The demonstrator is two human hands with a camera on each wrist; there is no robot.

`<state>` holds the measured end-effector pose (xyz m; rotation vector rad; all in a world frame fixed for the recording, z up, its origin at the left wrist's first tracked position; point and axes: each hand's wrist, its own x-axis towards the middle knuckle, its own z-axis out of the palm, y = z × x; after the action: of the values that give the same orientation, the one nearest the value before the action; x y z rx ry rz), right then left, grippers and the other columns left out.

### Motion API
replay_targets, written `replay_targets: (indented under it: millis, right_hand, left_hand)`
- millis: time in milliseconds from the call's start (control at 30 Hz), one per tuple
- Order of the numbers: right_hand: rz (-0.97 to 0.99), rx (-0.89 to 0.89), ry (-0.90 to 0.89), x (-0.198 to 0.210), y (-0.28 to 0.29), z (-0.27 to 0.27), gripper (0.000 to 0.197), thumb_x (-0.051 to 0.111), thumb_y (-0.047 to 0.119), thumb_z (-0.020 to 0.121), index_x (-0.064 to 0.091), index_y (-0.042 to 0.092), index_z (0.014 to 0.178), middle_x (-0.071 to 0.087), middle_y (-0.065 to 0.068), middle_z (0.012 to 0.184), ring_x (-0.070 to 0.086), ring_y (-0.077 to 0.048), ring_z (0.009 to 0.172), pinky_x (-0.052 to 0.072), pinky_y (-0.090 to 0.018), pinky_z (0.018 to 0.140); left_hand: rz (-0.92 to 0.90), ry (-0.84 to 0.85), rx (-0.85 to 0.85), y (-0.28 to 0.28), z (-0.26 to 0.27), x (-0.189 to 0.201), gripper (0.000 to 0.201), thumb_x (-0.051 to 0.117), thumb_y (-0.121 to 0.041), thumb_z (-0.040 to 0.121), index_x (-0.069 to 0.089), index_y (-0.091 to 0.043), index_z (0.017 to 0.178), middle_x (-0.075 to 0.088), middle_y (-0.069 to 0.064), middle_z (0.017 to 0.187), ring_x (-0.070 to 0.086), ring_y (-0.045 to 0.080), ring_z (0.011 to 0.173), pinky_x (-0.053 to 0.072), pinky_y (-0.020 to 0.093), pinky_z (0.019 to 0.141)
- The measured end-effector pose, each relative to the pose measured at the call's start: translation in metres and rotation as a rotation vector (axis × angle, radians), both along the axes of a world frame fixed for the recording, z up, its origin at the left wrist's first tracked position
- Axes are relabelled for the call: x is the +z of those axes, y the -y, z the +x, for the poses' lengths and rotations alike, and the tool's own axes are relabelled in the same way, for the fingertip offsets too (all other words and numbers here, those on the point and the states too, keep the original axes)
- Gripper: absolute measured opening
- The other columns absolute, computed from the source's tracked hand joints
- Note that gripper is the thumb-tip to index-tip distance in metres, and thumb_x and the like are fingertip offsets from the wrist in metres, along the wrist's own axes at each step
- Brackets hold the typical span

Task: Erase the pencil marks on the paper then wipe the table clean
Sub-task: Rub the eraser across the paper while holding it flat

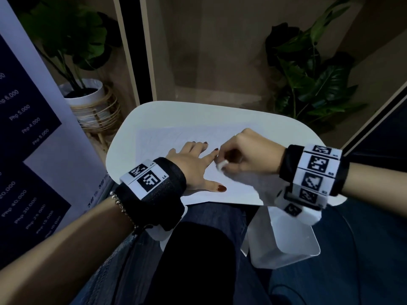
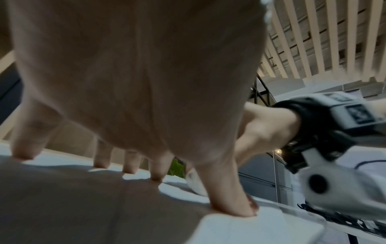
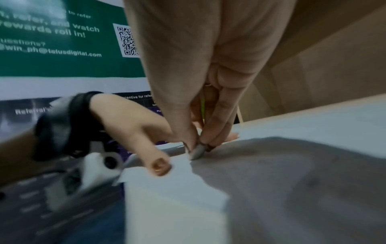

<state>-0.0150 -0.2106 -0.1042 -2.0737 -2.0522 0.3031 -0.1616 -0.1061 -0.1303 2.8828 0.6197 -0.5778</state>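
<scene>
A white sheet of paper (image 1: pixel 176 137) lies on the small white table (image 1: pixel 154 111); any pencil marks on it are too faint to make out. My left hand (image 1: pixel 191 159) lies flat on the paper with fingers spread, pressing it down (image 2: pixel 229 206). My right hand (image 1: pixel 246 153) pinches a small white eraser (image 1: pixel 221 165) between thumb and fingertips, its tip touching the paper just right of my left index finger. In the right wrist view the eraser (image 3: pixel 196 152) pokes out below the pinching fingertips onto the sheet.
A potted plant in a white pot (image 1: pixel 88 95) on a rattan stand sits left of the table, another plant (image 1: pixel 308 84) behind right. A printed banner (image 1: pixel 26 139) stands at the left. My lap and a white object (image 1: pixel 284 238) lie below the table's near edge.
</scene>
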Motion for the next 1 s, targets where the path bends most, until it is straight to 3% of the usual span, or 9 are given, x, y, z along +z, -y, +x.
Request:
replay_targets:
  millis: [100, 200, 300, 367, 500, 633, 800, 867, 1000]
  right_hand:
    - [0.032, -0.104, 0.1, 0.001, -0.008, 0.02, 0.008, 0.07, 0.02, 0.085, 0.077, 0.019, 0.089, 0.069, 0.007, 0.075, 0.06, -0.011, 0.071, 0.043, -0.019, 0.07]
    - [0.03, 0.002, 0.021, 0.0, 0.001, 0.007, 0.008, 0.07, 0.016, 0.084, 0.077, 0.019, 0.088, 0.073, 0.008, 0.077, 0.059, -0.006, 0.067, 0.042, -0.008, 0.067]
    - [-0.069, 0.118, -0.07, 0.0, 0.011, -0.003, 0.009, 0.072, 0.014, 0.083, 0.077, 0.017, 0.09, 0.074, 0.008, 0.08, 0.064, -0.007, 0.074, 0.044, -0.007, 0.069]
    - [-0.035, 0.083, -0.016, 0.0, 0.004, 0.008, 0.009, 0.072, 0.015, 0.083, 0.077, 0.018, 0.09, 0.074, 0.009, 0.08, 0.062, -0.008, 0.07, 0.041, -0.005, 0.068]
    - [0.031, -0.033, 0.098, 0.0, -0.005, 0.026, 0.009, 0.068, 0.021, 0.085, 0.075, 0.02, 0.09, 0.066, 0.012, 0.075, 0.058, -0.007, 0.068, 0.045, -0.018, 0.07]
    - [-0.082, 0.125, -0.021, 0.003, 0.006, 0.007, 0.01, 0.071, 0.016, 0.082, 0.076, 0.02, 0.09, 0.073, 0.011, 0.081, 0.061, -0.006, 0.071, 0.044, -0.008, 0.07]
    - [-0.037, 0.038, 0.068, 0.001, -0.003, 0.02, 0.007, 0.069, 0.022, 0.085, 0.075, 0.022, 0.089, 0.067, 0.015, 0.075, 0.057, 0.002, 0.065, 0.045, -0.018, 0.071]
    - [0.012, -0.021, 0.112, -0.002, -0.007, 0.022, 0.008, 0.067, 0.022, 0.087, 0.074, 0.021, 0.09, 0.069, 0.011, 0.076, 0.056, -0.003, 0.066, 0.047, -0.023, 0.071]
    - [-0.067, 0.073, 0.023, 0.002, 0.001, 0.009, 0.009, 0.068, 0.017, 0.086, 0.075, 0.019, 0.091, 0.072, 0.01, 0.081, 0.058, -0.005, 0.068, 0.04, -0.005, 0.068]
  left_hand:
    - [0.005, -0.016, -0.004, 0.001, 0.001, 0.0, 0.099, 0.039, -0.079, 0.084, -0.01, -0.033, 0.156, -0.011, -0.002, 0.163, -0.009, 0.02, 0.149, 0.015, 0.054, 0.116]
    - [-0.006, -0.015, 0.0, -0.001, 0.001, 0.0, 0.1, 0.04, -0.08, 0.082, -0.01, -0.034, 0.156, -0.01, -0.003, 0.163, -0.009, 0.02, 0.149, 0.015, 0.055, 0.116]
    - [-0.011, -0.013, 0.002, -0.001, 0.002, -0.001, 0.101, 0.041, -0.08, 0.081, -0.01, -0.036, 0.155, -0.009, -0.003, 0.163, -0.009, 0.02, 0.149, 0.014, 0.056, 0.116]
    - [-0.007, -0.023, 0.001, -0.001, 0.002, 0.0, 0.1, 0.04, -0.079, 0.082, -0.011, -0.035, 0.155, -0.01, -0.003, 0.163, -0.01, 0.02, 0.149, 0.014, 0.056, 0.116]
    - [0.002, -0.032, 0.001, 0.001, 0.001, 0.002, 0.099, 0.04, -0.078, 0.084, -0.011, -0.034, 0.155, -0.012, -0.003, 0.163, -0.01, 0.021, 0.149, 0.014, 0.056, 0.117]
    - [-0.005, -0.032, 0.004, -0.001, 0.001, 0.001, 0.101, 0.041, -0.08, 0.081, -0.012, -0.036, 0.155, -0.011, -0.004, 0.163, -0.011, 0.02, 0.149, 0.014, 0.056, 0.117]
    - [0.018, -0.044, 0.002, 0.001, 0.001, 0.003, 0.099, 0.038, -0.08, 0.083, -0.012, -0.034, 0.155, -0.012, -0.002, 0.163, -0.009, 0.021, 0.149, 0.017, 0.055, 0.117]
    - [0.027, -0.045, 0.005, 0.001, 0.001, 0.003, 0.099, 0.037, -0.08, 0.083, -0.012, -0.033, 0.155, -0.012, -0.002, 0.163, -0.009, 0.022, 0.149, 0.018, 0.055, 0.117]
    - [0.023, -0.035, 0.008, 0.001, 0.001, 0.002, 0.1, 0.039, -0.08, 0.082, -0.012, -0.034, 0.155, -0.011, -0.002, 0.163, -0.008, 0.021, 0.149, 0.019, 0.054, 0.116]
